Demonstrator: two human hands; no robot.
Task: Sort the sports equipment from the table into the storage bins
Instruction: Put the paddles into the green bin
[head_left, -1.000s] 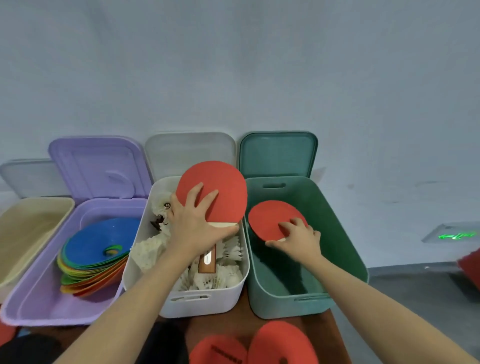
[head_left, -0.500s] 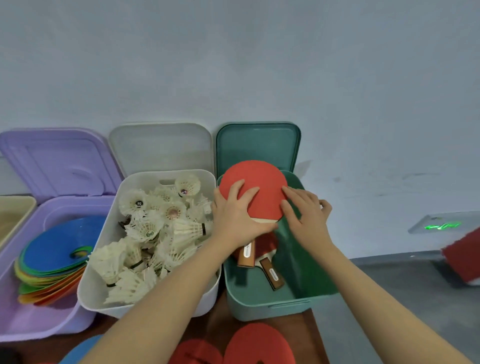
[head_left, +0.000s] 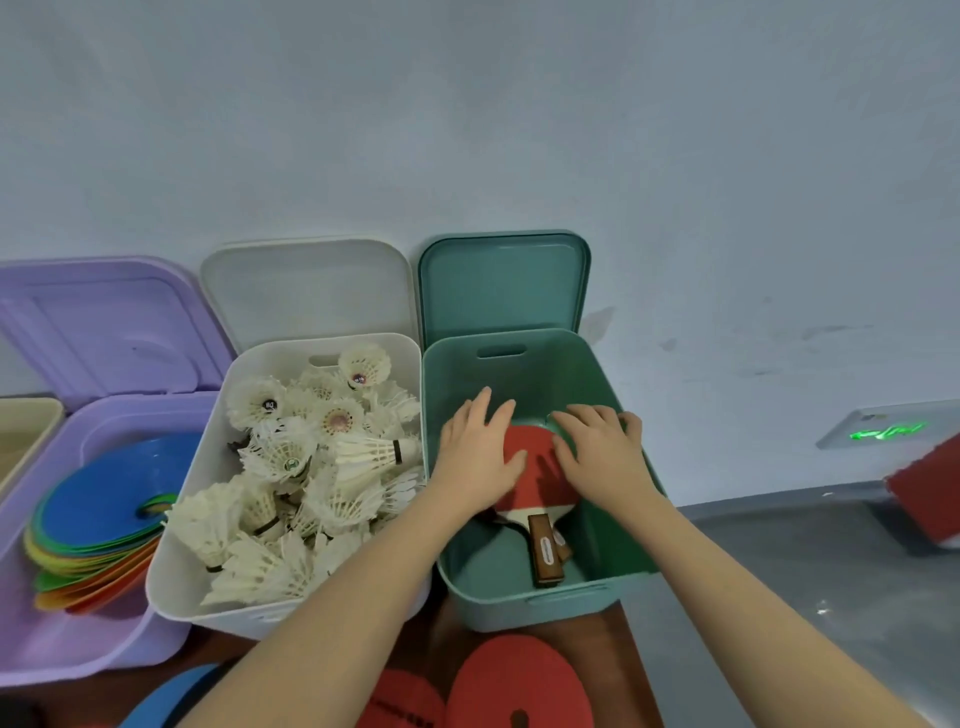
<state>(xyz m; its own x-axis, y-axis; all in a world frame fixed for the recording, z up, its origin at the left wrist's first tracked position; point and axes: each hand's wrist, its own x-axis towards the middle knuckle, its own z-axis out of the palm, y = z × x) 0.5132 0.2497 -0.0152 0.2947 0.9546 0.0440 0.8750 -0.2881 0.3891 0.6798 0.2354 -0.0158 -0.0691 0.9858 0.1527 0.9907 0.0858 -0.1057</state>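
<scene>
The paddle (head_left: 540, 467) has dropped into the green bin (head_left: 613, 551). Left hand (head_left: 475, 457) and right hand (head_left: 597, 452) press it flat-fingered, gripping nothing. Next: let go, fetch more from the table (head_left: 631, 670).

We see a pale wall (head_left: 519, 130) behind everything. On the far right, a green light (head_left: 883, 431) glows above the grey floor (head_left: 779, 561).

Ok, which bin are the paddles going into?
The green bin, rightmost in the row; both hands rest on a red paddle inside. The white bin beside it holds shuttlecocks.

Soft even light, faint shadows, wide-angle edge distortion.
</scene>
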